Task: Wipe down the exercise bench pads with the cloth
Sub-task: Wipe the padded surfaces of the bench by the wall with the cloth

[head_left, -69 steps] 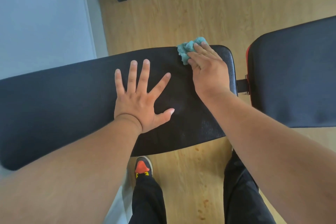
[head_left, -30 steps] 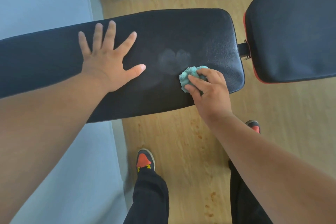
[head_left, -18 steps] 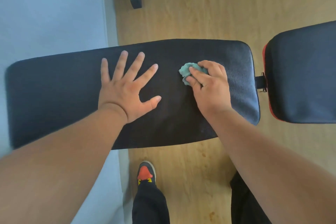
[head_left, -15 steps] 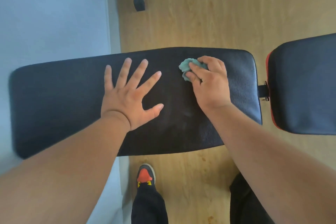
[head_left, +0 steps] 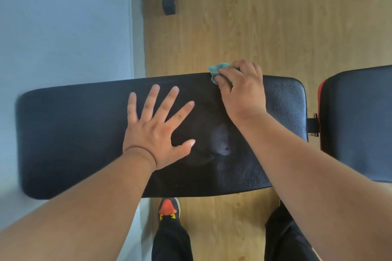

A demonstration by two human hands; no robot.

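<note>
Right hand (head_left: 241,89) grips bunched teal cloth (head_left: 216,70) at the far edge of the long black bench pad (head_left: 70,133), upper centre. Left hand (head_left: 158,131) lies flat, fingers spread, mid-pad. Second pad (head_left: 358,123) at frame right.
</note>
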